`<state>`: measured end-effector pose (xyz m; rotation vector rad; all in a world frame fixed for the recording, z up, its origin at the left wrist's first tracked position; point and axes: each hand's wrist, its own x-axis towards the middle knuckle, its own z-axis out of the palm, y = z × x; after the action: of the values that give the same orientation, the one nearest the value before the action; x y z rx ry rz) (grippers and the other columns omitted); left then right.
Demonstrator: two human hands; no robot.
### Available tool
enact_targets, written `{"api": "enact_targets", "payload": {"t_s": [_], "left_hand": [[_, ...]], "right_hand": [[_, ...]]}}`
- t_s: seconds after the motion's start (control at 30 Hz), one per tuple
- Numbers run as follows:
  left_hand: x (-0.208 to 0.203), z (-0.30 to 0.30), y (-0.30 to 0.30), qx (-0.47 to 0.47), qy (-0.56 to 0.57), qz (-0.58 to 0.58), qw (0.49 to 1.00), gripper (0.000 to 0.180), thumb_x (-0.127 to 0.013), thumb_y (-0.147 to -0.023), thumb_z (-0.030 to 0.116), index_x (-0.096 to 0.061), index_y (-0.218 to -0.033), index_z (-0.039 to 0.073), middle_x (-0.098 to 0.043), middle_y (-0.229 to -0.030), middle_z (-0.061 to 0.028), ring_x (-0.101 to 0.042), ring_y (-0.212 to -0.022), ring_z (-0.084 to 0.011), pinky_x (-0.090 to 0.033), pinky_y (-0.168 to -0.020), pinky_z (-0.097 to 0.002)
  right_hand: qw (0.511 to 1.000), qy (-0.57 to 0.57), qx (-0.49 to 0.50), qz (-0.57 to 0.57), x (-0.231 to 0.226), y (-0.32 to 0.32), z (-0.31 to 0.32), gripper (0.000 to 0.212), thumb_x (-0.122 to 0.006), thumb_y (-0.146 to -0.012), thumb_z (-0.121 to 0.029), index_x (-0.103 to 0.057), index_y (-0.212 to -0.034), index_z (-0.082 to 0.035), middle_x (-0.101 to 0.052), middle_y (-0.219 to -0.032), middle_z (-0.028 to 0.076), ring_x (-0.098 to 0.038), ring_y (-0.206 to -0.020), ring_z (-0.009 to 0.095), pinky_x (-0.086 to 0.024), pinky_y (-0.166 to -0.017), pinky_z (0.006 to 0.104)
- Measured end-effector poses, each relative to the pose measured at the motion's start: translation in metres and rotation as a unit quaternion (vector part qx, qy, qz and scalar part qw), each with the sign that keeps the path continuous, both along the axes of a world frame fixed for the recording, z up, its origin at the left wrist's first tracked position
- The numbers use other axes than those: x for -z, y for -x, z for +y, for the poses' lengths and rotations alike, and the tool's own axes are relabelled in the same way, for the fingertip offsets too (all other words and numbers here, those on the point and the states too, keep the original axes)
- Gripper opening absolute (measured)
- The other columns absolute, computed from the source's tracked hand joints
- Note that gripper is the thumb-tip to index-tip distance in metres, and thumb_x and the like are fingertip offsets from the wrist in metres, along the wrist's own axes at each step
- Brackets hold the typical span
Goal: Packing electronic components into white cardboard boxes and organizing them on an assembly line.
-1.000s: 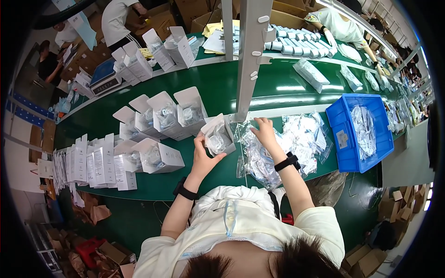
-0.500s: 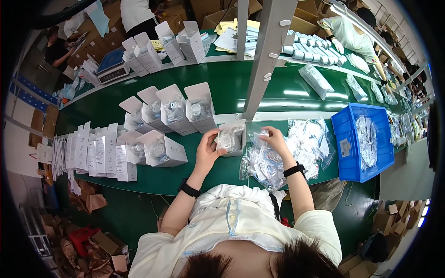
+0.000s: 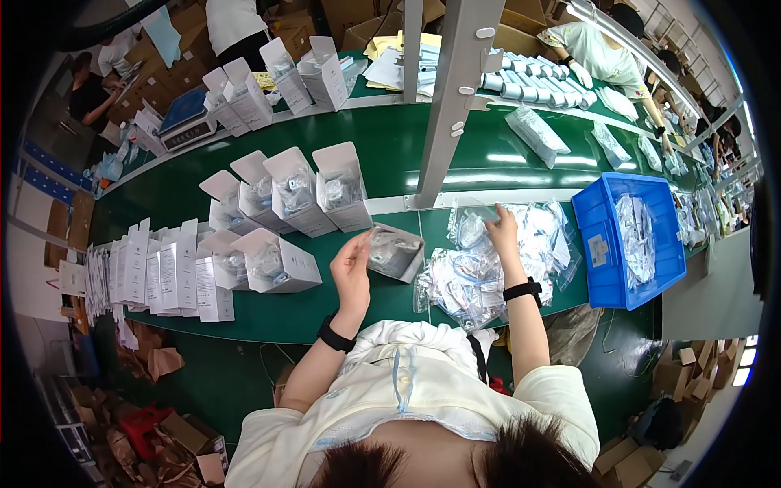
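Observation:
A small white box [image 3: 395, 259], open at the top and tilted, stands on the green bench in front of me. Inside it is a clear plastic bag [image 3: 390, 249]. At the box's left edge my left hand [image 3: 352, 267] grips its side between thumb and fingers. To the right, my right hand [image 3: 503, 231] pinches the upper corner of a clear bag [image 3: 469, 230] with something pale and coiled inside. Below that hand lies a heap of clear bags [image 3: 464, 281] holding white and blue parts.
Several open white boxes [image 3: 345, 213] with bagged items stand left of centre. Further left are folded white cartons and leaflets [image 3: 172, 272]. A blue bin [image 3: 587, 244] with bags sits at right. A grey metal post [image 3: 451, 106] rises behind the bench's middle. Another person [image 3: 602, 61] works across the bench.
My right hand has moved up and to the right with the clear bag. The box in my left hand has tipped, and the left hand has slid to its left edge.

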<state>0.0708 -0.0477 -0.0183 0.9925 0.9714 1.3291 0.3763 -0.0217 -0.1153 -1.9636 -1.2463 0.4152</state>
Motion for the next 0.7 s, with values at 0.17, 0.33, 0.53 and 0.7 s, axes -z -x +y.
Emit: {"api": "enact_targets", "payload": {"t_s": [0.17,0.33,0.53,0.7], "left_hand": [[0.005,0.004,0.020,-0.110,-0.037,0.042,0.992,0.020,-0.051,-0.083,0.000,-0.054,-0.102,-0.004,-0.058,-0.103,-0.0096,-0.054,-0.092,-0.0115,-0.041,-0.083,-0.0222],[0.007,0.008,0.037,-0.052,0.006,-0.069,0.996,0.024,-0.053,-0.082,0.000,-0.052,-0.105,-0.003,-0.058,-0.104,-0.0097,-0.054,-0.095,-0.0129,-0.041,-0.085,-0.0232],[0.031,0.014,0.061,-0.033,0.043,-0.204,0.977,0.024,-0.049,-0.085,0.004,-0.049,-0.108,0.000,-0.056,-0.105,-0.0090,-0.053,-0.099,-0.0148,-0.041,-0.087,-0.0261],[0.032,0.016,0.069,-0.042,0.101,-0.262,0.959,0.022,-0.044,-0.087,0.007,-0.048,-0.109,0.002,-0.053,-0.109,-0.0089,-0.051,-0.102,-0.0160,-0.040,-0.090,-0.0284]], "right_hand": [[0.962,-0.082,-0.051,-0.254,-0.026,0.021,0.006,0.055,-0.067,-0.066,-0.014,-0.045,-0.116,-0.006,-0.049,-0.107,0.012,-0.043,-0.103,0.032,-0.038,-0.084,0.0388],[0.929,0.064,-0.107,-0.349,-0.013,0.038,0.023,0.041,-0.065,-0.069,-0.015,-0.055,-0.107,-0.008,-0.054,-0.100,0.011,-0.049,-0.096,0.029,-0.038,-0.083,0.0378],[0.994,0.009,-0.098,-0.046,0.008,-0.014,0.038,0.019,-0.065,-0.068,-0.016,-0.065,-0.083,-0.004,-0.062,-0.075,0.011,-0.060,-0.074,0.025,-0.045,-0.066,0.0360],[0.947,0.181,0.104,-0.244,-0.031,-0.049,0.004,0.027,-0.064,-0.066,-0.014,-0.063,-0.092,-0.005,-0.060,-0.090,0.014,-0.056,-0.086,0.032,-0.046,-0.070,0.0379]]}}
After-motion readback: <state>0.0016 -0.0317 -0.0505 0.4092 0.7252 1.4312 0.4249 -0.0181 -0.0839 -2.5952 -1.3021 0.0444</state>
